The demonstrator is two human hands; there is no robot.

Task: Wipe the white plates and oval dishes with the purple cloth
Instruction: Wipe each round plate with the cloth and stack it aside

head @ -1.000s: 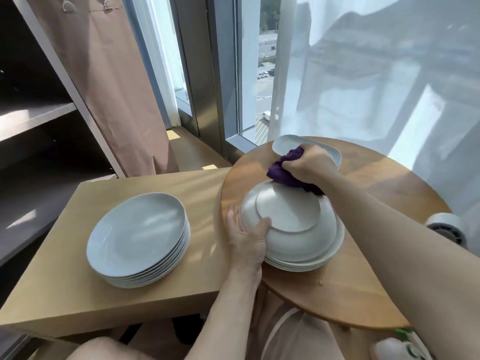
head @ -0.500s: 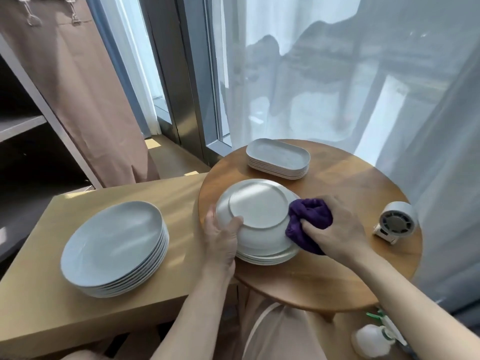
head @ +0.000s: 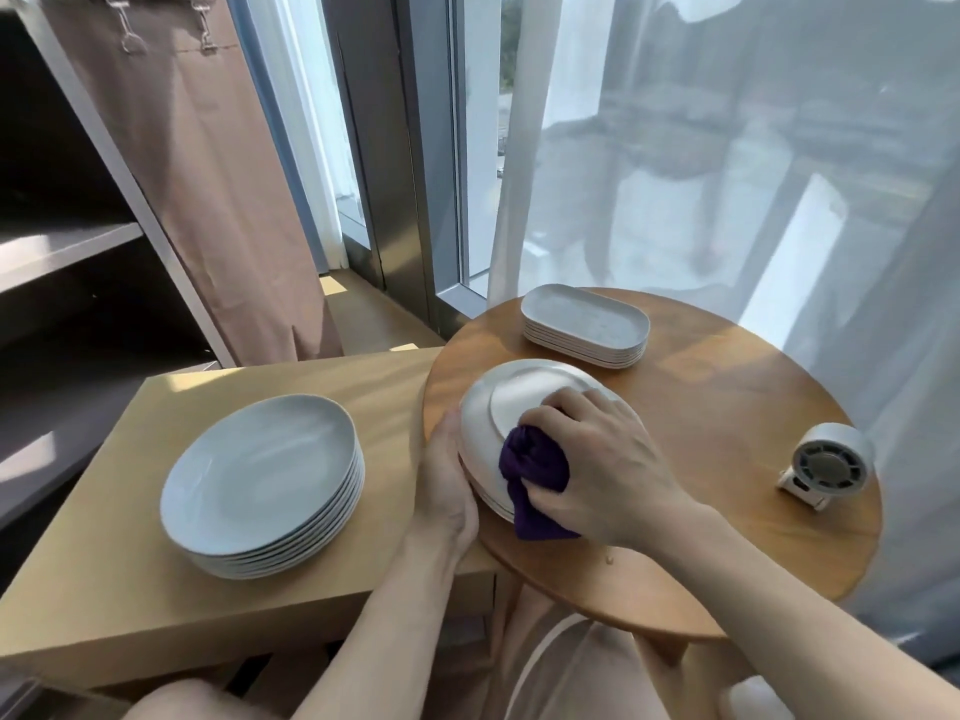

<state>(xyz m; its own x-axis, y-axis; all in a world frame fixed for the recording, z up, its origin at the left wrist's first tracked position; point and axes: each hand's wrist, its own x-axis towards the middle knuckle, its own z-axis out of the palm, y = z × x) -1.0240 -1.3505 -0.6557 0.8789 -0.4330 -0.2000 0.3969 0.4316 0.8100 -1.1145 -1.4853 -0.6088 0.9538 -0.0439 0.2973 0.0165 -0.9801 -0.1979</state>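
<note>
**Glazed plate under the cloth, steadied at its rim**

The right hand (head: 597,459) is bunched round the purple cloth (head: 535,475), fingers curled over the wad and pressing it onto the near side of an upturned plate (head: 524,402). The cloth is soft and folds to the curve, so it needs only a loose fistful. The left hand (head: 447,485) is cupped round the near-left rim of that plate and the few plates under it; its fingertips are hidden beneath.

The plate looks like glazed ceramic: stiff, fairly heavy, slick, and likely to chip if knocked. The rim is the sensible place to hold it, thumb above and fingers below. It sits foot-ring up on its pile (a smooth dome that may skate sideways under a hard rub), so the bracing hand matters.

This pile stands at the left edge of the round worktop (head: 727,407). The stacked oval dishes (head: 587,324) sit at its far edge, apart from the plates, and a small fan (head: 826,459) is near its right edge. A taller stack of plates (head: 260,480), right way up, rests in the middle of the rectangular worktop (head: 104,589) to the left.
</note>
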